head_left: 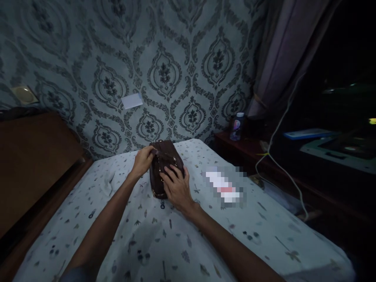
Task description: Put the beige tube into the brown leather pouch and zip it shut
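A dark brown handbag (167, 152) with small gold-coloured metal fittings lies on the patterned bed sheet (155, 235). My left hand (143, 159) is at the bag's upper left side, its fingers closed on a brown strap (165, 155) that crosses the bag. Across the lower right part of the bag rests my right hand (178, 186), palm down with fingers spread. That hand hides part of the bag's front.
A pixelated, light flat item (225, 187) lies on the sheet to the right. Beyond the bed's right edge, a bottle (236, 126) stands on a dark red table (225, 139), with a white cable (283, 113) hanging nearby. A brown wooden headboard (35, 156) borders the left.
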`<state>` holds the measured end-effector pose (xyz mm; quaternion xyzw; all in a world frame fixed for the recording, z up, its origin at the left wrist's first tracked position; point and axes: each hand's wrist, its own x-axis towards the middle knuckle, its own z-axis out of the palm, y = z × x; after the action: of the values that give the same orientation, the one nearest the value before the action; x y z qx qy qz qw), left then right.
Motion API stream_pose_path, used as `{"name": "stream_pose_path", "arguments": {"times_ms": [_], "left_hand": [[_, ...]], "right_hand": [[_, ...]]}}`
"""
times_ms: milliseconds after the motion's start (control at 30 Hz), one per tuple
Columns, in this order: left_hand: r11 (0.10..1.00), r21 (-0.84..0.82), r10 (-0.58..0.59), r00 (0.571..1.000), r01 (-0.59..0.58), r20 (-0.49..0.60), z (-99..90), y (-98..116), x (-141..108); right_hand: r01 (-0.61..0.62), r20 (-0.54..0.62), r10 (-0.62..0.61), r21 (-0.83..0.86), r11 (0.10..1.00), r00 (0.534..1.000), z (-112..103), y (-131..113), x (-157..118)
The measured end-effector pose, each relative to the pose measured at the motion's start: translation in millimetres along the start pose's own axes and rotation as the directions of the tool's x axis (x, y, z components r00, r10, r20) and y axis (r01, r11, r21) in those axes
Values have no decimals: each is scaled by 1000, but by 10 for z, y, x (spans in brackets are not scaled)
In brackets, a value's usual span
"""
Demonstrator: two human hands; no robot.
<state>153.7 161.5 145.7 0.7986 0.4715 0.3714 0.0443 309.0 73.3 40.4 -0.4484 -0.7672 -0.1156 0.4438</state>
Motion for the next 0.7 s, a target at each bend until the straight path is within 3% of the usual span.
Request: {"name": "stream_pose_path", "arguments": {"times_ms": [200, 433, 700], "left_hand": [[989, -135, -61, 998, 58, -16, 131, -87, -42], [986, -134, -119, 982, 99, -145, 318, -144, -462], [991, -135, -19, 992, 2, -122, 275, -167, -485]], "right_hand": [[-54, 34, 56, -66, 996, 998, -31, -71, 127], [-84, 57, 88, -60, 995, 995, -85, -98, 153], [-79, 83, 86, -84, 993, 993, -113, -82, 140]]}}
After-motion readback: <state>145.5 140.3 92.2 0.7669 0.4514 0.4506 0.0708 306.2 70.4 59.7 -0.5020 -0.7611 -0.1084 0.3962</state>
